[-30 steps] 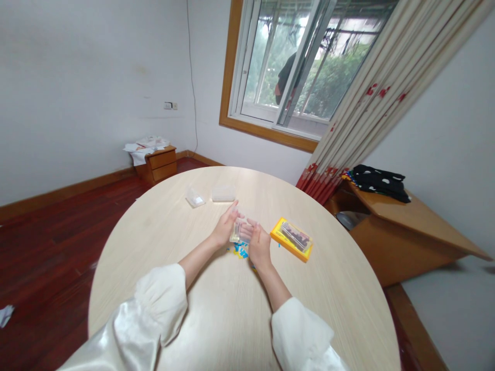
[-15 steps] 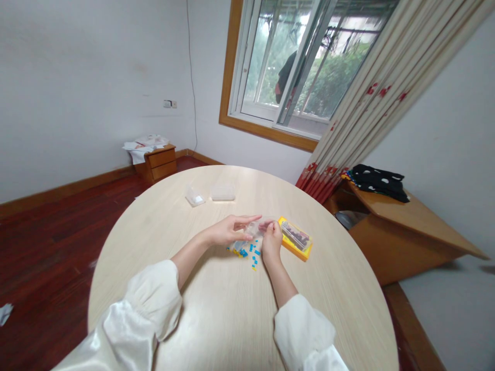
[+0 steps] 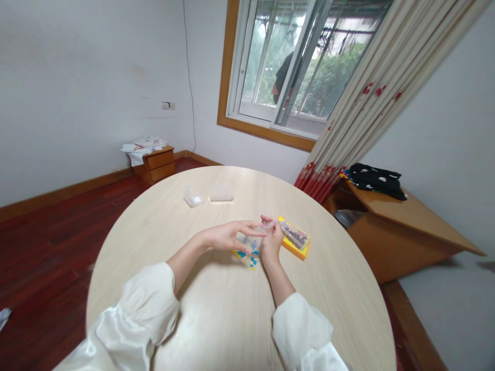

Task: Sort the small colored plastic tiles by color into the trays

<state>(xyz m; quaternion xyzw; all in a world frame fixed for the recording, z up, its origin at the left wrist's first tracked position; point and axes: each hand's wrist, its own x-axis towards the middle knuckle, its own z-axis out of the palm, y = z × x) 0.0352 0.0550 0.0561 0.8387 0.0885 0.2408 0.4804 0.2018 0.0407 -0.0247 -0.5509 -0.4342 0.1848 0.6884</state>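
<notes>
The person's left hand (image 3: pixel 226 235) reaches rightward, palm down, fingers extended toward the right hand, its thumb lower than the fingers. Just beside those fingertips, the right hand (image 3: pixel 271 241) is raised with fingers curled. Both forearms angle inward below puffy, pale, shiny sleeves, the left one more slanted.

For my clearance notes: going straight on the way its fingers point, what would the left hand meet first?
The left hand would probably meet the clear plastic case, then the right hand holding it; overlap leaves depth unclear.

Yellow box (image 3: pixel 297 251) — obstacle beside right hand (image 3: pixel 271 242).
</notes>
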